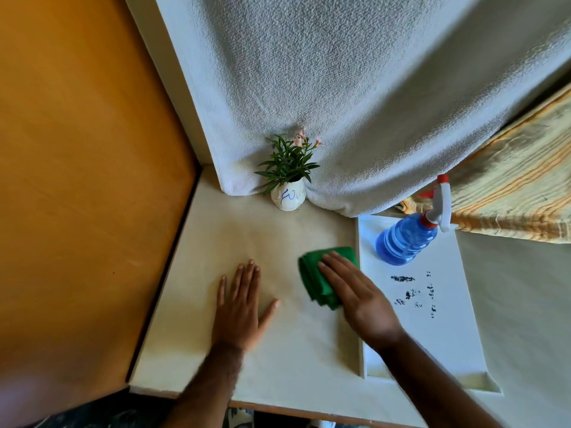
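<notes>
A folded green cloth (321, 279) is pressed onto the cream table (278, 350) by the right hand (361, 301), whose grip is spread, fingers straight and flat on the fabric. The cloth is found mid-table, just left of a white tray (448, 319). The left hand (239, 307) is laid flat on the table left of the cloth, its grip spread, nothing held. A blue spray bottle (408, 239) is stood on the tray's far end; a potted plant (289, 193) is set at the far edge, against a draped towel (370, 103).
</notes>
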`<state>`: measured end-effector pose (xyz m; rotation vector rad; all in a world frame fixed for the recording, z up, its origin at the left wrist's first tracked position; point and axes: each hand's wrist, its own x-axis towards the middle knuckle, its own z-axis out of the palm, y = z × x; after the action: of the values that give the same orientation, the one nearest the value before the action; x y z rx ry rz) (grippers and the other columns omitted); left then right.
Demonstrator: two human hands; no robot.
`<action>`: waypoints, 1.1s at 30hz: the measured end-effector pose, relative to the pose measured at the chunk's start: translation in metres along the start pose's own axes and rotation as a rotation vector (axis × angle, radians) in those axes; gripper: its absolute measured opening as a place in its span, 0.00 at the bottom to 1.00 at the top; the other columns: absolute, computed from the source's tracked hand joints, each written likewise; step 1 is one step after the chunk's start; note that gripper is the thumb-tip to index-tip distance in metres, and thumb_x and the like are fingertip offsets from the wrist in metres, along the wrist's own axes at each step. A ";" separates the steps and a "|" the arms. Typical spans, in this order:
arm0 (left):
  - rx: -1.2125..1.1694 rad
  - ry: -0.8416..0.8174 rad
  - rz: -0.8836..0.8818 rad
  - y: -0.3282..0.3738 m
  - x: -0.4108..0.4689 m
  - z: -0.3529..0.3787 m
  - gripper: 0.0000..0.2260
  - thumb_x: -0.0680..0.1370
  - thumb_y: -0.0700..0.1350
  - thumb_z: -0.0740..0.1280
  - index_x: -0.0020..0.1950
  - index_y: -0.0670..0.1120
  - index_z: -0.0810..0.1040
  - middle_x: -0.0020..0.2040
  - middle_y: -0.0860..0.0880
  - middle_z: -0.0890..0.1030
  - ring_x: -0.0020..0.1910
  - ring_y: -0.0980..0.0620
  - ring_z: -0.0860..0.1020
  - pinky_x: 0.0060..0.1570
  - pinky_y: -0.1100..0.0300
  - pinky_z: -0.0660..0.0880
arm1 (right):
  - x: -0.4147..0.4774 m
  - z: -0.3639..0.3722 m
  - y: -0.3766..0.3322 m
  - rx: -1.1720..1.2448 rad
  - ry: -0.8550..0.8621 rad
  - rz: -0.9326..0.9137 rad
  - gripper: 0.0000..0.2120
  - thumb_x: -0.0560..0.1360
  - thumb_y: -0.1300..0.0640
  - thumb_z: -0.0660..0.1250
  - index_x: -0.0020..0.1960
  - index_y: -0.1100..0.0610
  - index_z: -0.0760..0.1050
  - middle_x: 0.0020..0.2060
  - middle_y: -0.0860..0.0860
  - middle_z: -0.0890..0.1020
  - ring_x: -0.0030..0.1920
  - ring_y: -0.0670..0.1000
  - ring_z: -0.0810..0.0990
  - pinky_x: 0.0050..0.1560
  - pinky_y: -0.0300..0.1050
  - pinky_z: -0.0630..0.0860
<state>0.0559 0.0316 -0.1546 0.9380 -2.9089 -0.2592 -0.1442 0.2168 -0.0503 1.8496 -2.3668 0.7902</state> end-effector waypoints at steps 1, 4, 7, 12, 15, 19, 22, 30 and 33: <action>-0.002 0.001 0.005 0.000 0.000 0.000 0.38 0.81 0.67 0.56 0.83 0.43 0.62 0.84 0.44 0.63 0.82 0.44 0.64 0.78 0.35 0.66 | 0.023 0.006 -0.003 -0.011 -0.015 -0.070 0.21 0.87 0.62 0.47 0.73 0.65 0.73 0.73 0.60 0.75 0.76 0.59 0.70 0.78 0.52 0.64; -0.003 0.014 0.005 -0.001 -0.001 0.003 0.38 0.81 0.67 0.56 0.83 0.43 0.60 0.84 0.43 0.63 0.82 0.44 0.64 0.78 0.35 0.65 | 0.083 0.025 -0.001 -0.053 -0.066 -0.211 0.22 0.88 0.62 0.46 0.72 0.66 0.74 0.71 0.63 0.76 0.73 0.63 0.72 0.75 0.60 0.69; 0.019 -0.018 -0.001 -0.001 -0.001 0.003 0.39 0.82 0.69 0.51 0.85 0.44 0.57 0.85 0.44 0.61 0.84 0.43 0.60 0.80 0.35 0.63 | 0.128 0.038 0.011 -0.103 -0.052 -0.291 0.17 0.83 0.68 0.62 0.70 0.67 0.75 0.69 0.64 0.77 0.71 0.65 0.74 0.71 0.63 0.73; 0.036 -0.030 -0.009 0.000 -0.001 0.001 0.40 0.82 0.69 0.53 0.85 0.45 0.55 0.86 0.44 0.59 0.84 0.43 0.58 0.80 0.35 0.62 | 0.167 0.051 0.024 -0.154 -0.092 -0.430 0.21 0.76 0.73 0.71 0.68 0.68 0.77 0.66 0.66 0.80 0.68 0.67 0.77 0.66 0.65 0.76; 0.043 -0.019 -0.005 0.000 -0.001 0.001 0.40 0.82 0.69 0.52 0.85 0.45 0.54 0.86 0.45 0.58 0.85 0.44 0.57 0.81 0.36 0.60 | 0.179 0.058 0.034 -0.148 -0.129 -0.443 0.21 0.75 0.73 0.72 0.67 0.68 0.78 0.65 0.66 0.81 0.66 0.68 0.79 0.66 0.67 0.76; 0.052 -0.020 -0.002 -0.001 -0.001 0.002 0.40 0.82 0.70 0.53 0.85 0.45 0.52 0.87 0.45 0.56 0.85 0.45 0.56 0.81 0.37 0.57 | 0.182 0.066 0.048 -0.113 -0.215 -0.430 0.20 0.77 0.74 0.69 0.68 0.67 0.77 0.67 0.65 0.79 0.69 0.67 0.76 0.70 0.68 0.72; 0.052 -0.015 -0.003 -0.002 0.000 0.004 0.40 0.82 0.70 0.53 0.85 0.45 0.52 0.87 0.46 0.56 0.85 0.45 0.55 0.81 0.37 0.57 | 0.180 0.074 0.051 -0.036 -0.243 -0.393 0.20 0.80 0.69 0.55 0.67 0.68 0.77 0.67 0.65 0.79 0.70 0.67 0.75 0.73 0.67 0.67; 0.057 -0.012 -0.008 -0.001 -0.001 0.004 0.40 0.82 0.69 0.55 0.85 0.45 0.54 0.86 0.45 0.58 0.85 0.45 0.57 0.79 0.35 0.64 | 0.170 0.091 0.045 0.196 -0.440 -0.153 0.33 0.69 0.83 0.58 0.72 0.66 0.73 0.74 0.64 0.72 0.76 0.64 0.67 0.80 0.59 0.60; 0.059 -0.012 -0.006 -0.002 0.000 0.004 0.40 0.82 0.69 0.55 0.85 0.45 0.54 0.86 0.45 0.58 0.85 0.45 0.58 0.79 0.35 0.64 | 0.172 0.088 0.037 0.208 -0.382 -0.201 0.29 0.69 0.83 0.60 0.68 0.68 0.77 0.69 0.67 0.77 0.73 0.68 0.72 0.76 0.65 0.65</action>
<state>0.0562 0.0307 -0.1587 0.9574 -2.9406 -0.1805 -0.2032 0.0324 -0.0839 2.4752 -2.3140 0.7430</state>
